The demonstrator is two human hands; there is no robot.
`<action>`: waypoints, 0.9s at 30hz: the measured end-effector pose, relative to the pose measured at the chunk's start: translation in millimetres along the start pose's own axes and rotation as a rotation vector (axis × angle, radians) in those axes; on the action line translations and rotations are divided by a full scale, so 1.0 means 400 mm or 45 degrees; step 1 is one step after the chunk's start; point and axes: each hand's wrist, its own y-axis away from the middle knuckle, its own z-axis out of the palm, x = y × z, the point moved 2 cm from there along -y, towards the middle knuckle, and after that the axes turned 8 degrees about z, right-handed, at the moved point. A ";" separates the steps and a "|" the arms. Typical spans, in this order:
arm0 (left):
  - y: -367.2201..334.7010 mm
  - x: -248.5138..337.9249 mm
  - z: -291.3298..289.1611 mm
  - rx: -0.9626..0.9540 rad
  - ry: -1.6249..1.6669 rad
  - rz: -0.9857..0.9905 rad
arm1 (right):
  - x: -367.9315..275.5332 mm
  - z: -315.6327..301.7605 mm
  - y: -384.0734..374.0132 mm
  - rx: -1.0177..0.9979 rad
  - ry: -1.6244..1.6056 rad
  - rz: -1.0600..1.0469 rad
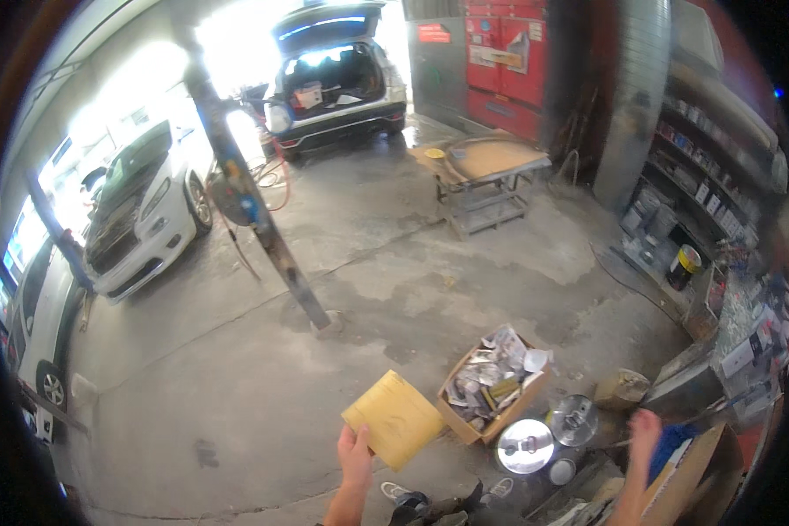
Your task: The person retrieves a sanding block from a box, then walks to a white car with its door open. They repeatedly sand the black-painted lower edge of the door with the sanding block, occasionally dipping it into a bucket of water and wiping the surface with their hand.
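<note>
My left hand (355, 456) is closed on the lower left edge of a flat yellow square sheet (394, 419), its thumb lying on the face. Faint marks show near the sheet's middle; I cannot make out its exact kind. On the right, my right hand (644, 433) is raised beside an open cardboard box (694, 478) and a dark blue cloth-like thing (668, 449). Its fingers are blurred, and nothing can be made out in them. Just past the sheet stands a cardboard box full of litter (447, 415), with crumpled paper and used wrappings inside.
Two round metal cans (524, 447) (574, 421) stand right of the litter box. Shelves with cans (701, 167) line the right wall. A work table (500, 162), a slanting post (267, 237), a white car (145, 206) and a car with its tailgate up (342, 118) stand farther off.
</note>
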 end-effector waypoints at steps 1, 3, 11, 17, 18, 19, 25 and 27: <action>-0.022 0.016 -0.049 0.040 0.084 -0.016 | -0.269 0.188 0.098 -0.373 -0.115 0.187; -0.062 0.044 -0.108 0.057 0.289 -0.071 | -0.523 0.488 0.288 -1.131 -0.581 0.011; -0.079 0.257 -0.551 0.459 0.359 0.323 | -1.119 1.108 1.028 -2.558 -0.551 0.517; -0.132 0.323 -0.909 0.879 0.696 0.384 | -1.358 1.358 1.221 -2.470 -0.212 0.149; -0.170 0.356 -0.938 0.895 0.737 0.375 | -1.380 1.414 1.244 -2.458 -0.222 0.087; -0.205 0.375 -0.973 0.900 0.774 0.367 | -1.413 1.468 1.270 -2.481 -0.228 0.072; -0.548 0.402 -1.184 0.802 0.679 0.160 | -1.667 1.842 1.378 -2.595 -0.110 -0.238; -0.700 0.443 -1.246 0.791 0.407 0.196 | -1.800 1.957 1.405 -2.595 0.003 -0.405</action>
